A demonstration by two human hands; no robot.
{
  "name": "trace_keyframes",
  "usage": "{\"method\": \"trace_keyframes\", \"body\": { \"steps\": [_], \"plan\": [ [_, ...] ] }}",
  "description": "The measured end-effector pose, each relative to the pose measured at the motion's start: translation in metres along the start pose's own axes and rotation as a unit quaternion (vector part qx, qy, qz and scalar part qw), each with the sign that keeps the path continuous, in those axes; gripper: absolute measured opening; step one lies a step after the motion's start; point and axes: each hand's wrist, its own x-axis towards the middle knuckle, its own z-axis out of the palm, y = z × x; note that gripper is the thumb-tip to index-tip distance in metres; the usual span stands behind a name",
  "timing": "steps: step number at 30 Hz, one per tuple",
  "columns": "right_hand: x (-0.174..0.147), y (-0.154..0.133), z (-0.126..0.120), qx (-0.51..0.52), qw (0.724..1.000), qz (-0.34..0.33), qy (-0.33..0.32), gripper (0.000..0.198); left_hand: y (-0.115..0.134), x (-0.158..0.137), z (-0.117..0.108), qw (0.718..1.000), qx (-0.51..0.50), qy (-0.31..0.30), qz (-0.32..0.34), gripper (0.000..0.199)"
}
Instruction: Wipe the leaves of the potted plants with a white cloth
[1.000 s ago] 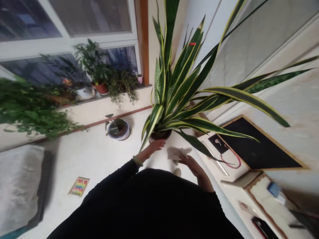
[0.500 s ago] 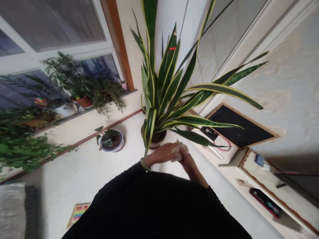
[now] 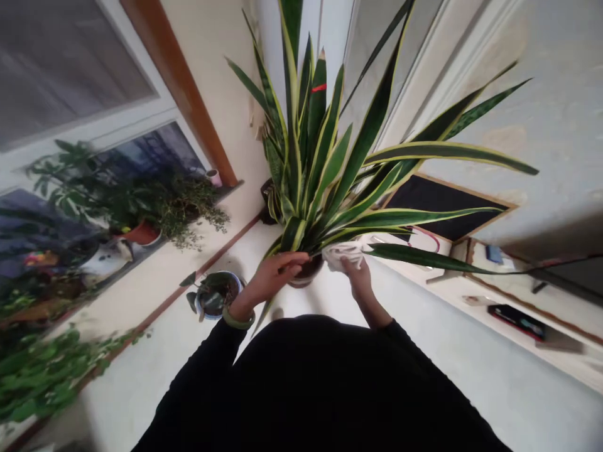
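Note:
A large snake plant (image 3: 325, 169) with yellow-edged leaves rises from a brown pot (image 3: 307, 276) in front of me. My right hand (image 3: 358, 279) is closed on a crumpled white cloth (image 3: 343, 252), which lies against a low leaf (image 3: 424, 256) that sticks out to the right. Whether the cloth wraps fully around that leaf is hidden. By the leaf bases at the pot's rim, my left hand (image 3: 276, 276) has its fingers stretched to the right, the thumb apart from them. Nothing shows clearly between those fingers.
A smaller potted plant (image 3: 214, 295) stands on the pale floor to the left. Several plants line the windowsill (image 3: 155, 238). On the right are a low white cabinet (image 3: 461, 307) and a framed blackboard (image 3: 452, 207) against the wall.
My hands were together at the cloth and are now apart. The left moved left to the leaf bases, while the right brought the cloth up to the low leaf. The view shifted.

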Motion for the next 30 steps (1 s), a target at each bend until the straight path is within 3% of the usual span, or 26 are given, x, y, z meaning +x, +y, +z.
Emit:
{"method": "trace_keyframes", "body": {
  "steps": [4, 7, 11, 16, 21, 25, 30],
  "plan": [
    [0.018, 0.014, 0.059, -0.056, 0.989, -0.114, 0.074, 0.059, -0.029, 0.003, -0.062, 0.995, 0.03, 0.087, 0.026, 0.043],
    [0.037, 0.015, 0.083, -0.108, 0.977, -0.152, 0.105, 0.053, -0.061, 0.018, -0.085, 0.998, 0.021, 0.066, -0.001, 0.051],
    [0.08, -0.008, 0.092, -0.188, 0.948, -0.187, 0.177, 0.041, -0.093, 0.042, -0.084, 0.998, -0.016, 0.055, -0.019, 0.05],
    [0.139, -0.031, 0.101, -0.285, 0.899, -0.245, 0.225, 0.037, -0.105, 0.073, -0.066, 0.993, -0.101, 0.059, 0.0, 0.044],
    [0.139, 0.019, 0.122, -0.335, 0.908, -0.164, 0.192, 0.048, -0.105, 0.089, -0.054, 0.991, -0.105, 0.086, -0.002, 0.037],
    [0.123, 0.066, 0.131, -0.374, 0.913, -0.072, 0.143, 0.046, -0.084, 0.101, -0.057, 0.994, -0.062, 0.083, 0.02, 0.032],
    [0.116, 0.101, 0.131, -0.355, 0.927, -0.012, 0.12, 0.03, -0.046, 0.141, -0.059, 0.998, -0.042, -0.009, 0.047, 0.036]
  ]
}}
